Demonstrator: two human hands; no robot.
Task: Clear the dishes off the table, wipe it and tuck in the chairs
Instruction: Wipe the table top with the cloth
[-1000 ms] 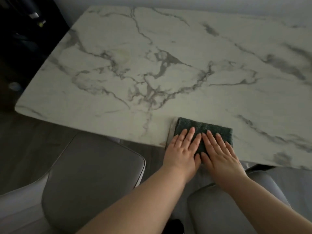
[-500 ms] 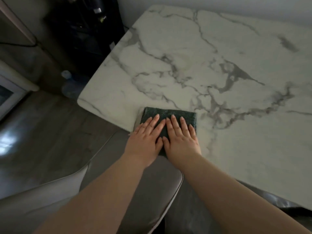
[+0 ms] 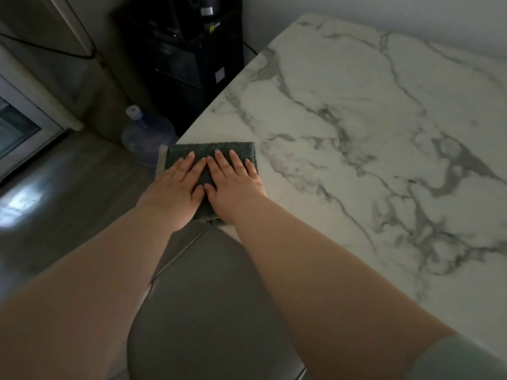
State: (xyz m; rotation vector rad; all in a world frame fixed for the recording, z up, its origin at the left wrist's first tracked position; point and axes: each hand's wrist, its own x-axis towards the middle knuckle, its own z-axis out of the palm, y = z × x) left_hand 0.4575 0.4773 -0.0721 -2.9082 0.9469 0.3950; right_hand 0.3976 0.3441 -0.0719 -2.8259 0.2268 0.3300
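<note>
Dark green and coarse in texture, the folded cloth (image 3: 211, 150) lies flat on the near left corner of the marble table (image 3: 356, 127). Its left edge reaches just past the tabletop, and its near edge sits at the rim by the chair. Placed there, it looks set to take in the corner, the part a sweep most easily misses. I judge the step in hand to be the wiping, since no dishes show on the visible part of the table.

Both hands press on the cloth rather than clutch it. The left hand (image 3: 174, 187) and the right hand (image 3: 234, 185) lie palm-down side by side, with fingers straight, slightly spread and pointing away from the person. The thumbs meet in the middle over the cloth. Neither hand curls round anything; flat palms likely spread the pressure so the cloth slides as one pad. The left palm sits partly beyond the table's corner. Both forearms reach out nearly straight and converge on the cloth.

Below the arms is the grey padded seat of a chair (image 3: 208, 303), mostly out from under the table, so tucking in is not yet done. Beyond the corner, a large water bottle (image 3: 146, 133) stands on the dark wood floor (image 3: 55, 204) beside a black dispenser (image 3: 189, 56).
</note>
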